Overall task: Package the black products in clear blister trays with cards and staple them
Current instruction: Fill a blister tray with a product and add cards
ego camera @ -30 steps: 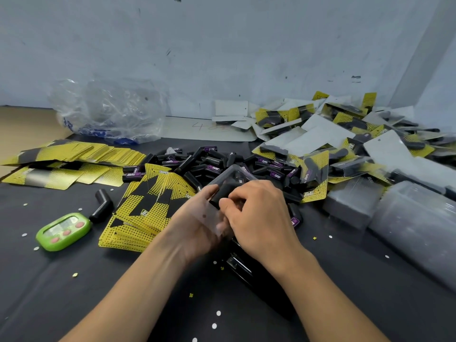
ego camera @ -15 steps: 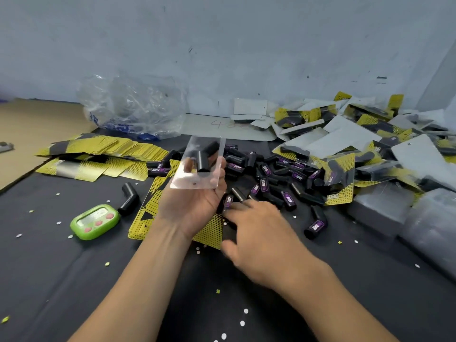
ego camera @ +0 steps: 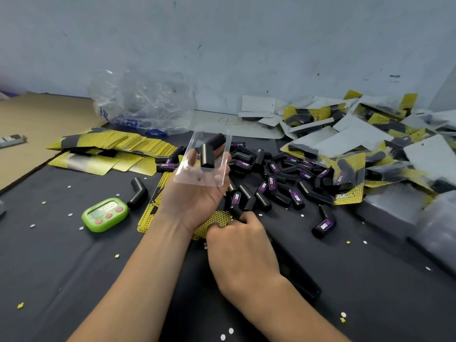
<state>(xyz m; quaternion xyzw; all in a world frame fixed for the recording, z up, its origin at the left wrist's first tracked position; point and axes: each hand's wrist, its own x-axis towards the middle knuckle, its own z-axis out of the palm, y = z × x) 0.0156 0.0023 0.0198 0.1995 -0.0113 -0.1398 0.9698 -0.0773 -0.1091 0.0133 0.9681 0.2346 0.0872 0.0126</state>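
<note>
My left hand (ego camera: pixel 195 206) is raised palm-up over the table and holds a clear blister tray (ego camera: pixel 197 180). A black elbow-shaped product (ego camera: pixel 208 154) sits in the tray's pocket. Below it lies a stack of yellow-and-black cards (ego camera: pixel 150 213). My right hand (ego camera: pixel 241 250) is low at the near edge of that stack, its fingers curled and pinching a yellow card's corner (ego camera: pixel 217 219). A heap of loose black products (ego camera: pixel 271 183) with purple labels lies just right of both hands. A black stapler (ego camera: pixel 303 287) lies partly hidden under my right forearm.
A green timer (ego camera: pixel 106 214) and one loose black product (ego camera: pixel 138 193) lie to the left. More yellow cards (ego camera: pixel 111 144) fan out at back left, before a crumpled plastic bag (ego camera: pixel 143 104). Finished packs (ego camera: pixel 370 144) pile up at back right; stacked clear trays (ego camera: pixel 394 211) stand at right.
My left hand has lifted the tray with the product up off the stapler area. My right hand let go of the tray, dropped to the card stack and curled its fingers on a card.
</note>
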